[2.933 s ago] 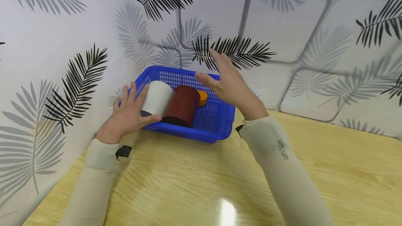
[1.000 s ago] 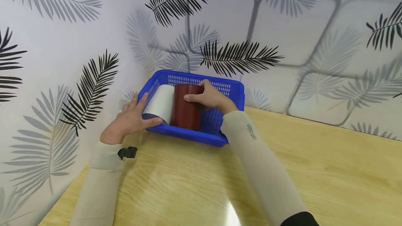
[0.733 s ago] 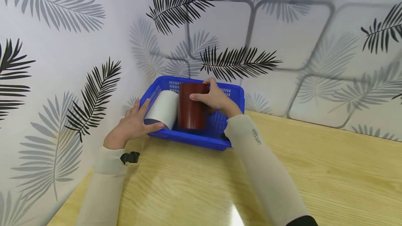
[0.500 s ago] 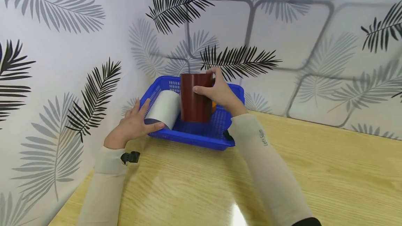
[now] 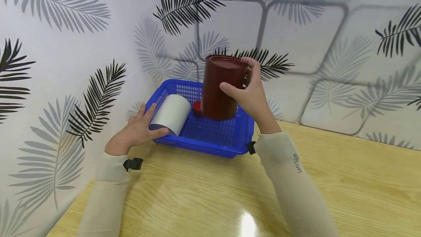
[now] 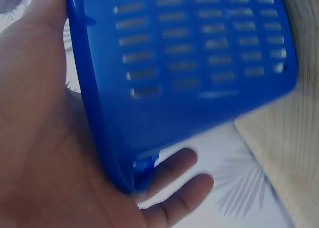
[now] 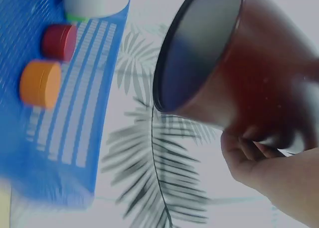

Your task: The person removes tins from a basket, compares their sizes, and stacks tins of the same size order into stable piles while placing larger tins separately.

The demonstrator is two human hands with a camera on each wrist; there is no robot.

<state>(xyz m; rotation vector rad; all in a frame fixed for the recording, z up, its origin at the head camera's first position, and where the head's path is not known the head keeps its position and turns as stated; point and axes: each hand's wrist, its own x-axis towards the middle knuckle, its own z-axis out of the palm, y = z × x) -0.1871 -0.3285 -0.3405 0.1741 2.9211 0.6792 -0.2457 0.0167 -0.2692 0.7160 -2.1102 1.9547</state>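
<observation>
A dark red mug is held up over the back of the blue basket by my right hand. It is upside down, base upward, with my fingers at its handle and my thumb against its side. The right wrist view shows the dark-rimmed mouth of the mug. My left hand rests on the basket's front left corner, fingers spread over the left rim and thumb along the front. In the left wrist view its palm lies against the blue rim.
A white cup-like cylinder lies in the basket's left side, its dark end facing front. Behind it sit a round red piece and a round orange piece. A patterned wall covering rises behind the wooden table.
My right hand came down into the basket, took hold of the dark red mug and lifted it up and right, tilting it. A red piece now shows behind it. My left hand stays on the basket.
</observation>
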